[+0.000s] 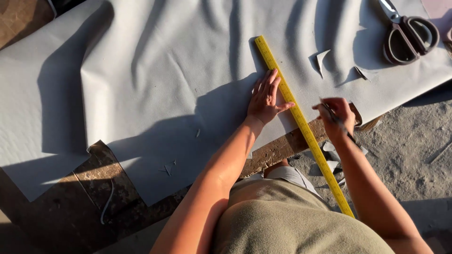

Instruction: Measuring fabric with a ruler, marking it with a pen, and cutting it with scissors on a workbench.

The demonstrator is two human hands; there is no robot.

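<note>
A large sheet of pale grey material [155, 70] lies spread over a worn wooden table [106, 176]. A long yellow ruler [301, 122] runs diagonally across the sheet and past the table's edge. My left hand [267, 99] lies flat on the sheet with fingers spread, its thumb pressing on the ruler. My right hand [335, 115] is just right of the ruler, closed around a thin dark pen [335, 118] whose tip points at the sheet beside the ruler's edge.
Big scissors [407, 30] with dark handles rest on the sheet at the top right. Small offcuts [322, 59] of the material lie near them and on the ground [409, 146] below the table edge. Concrete ground shows at the right.
</note>
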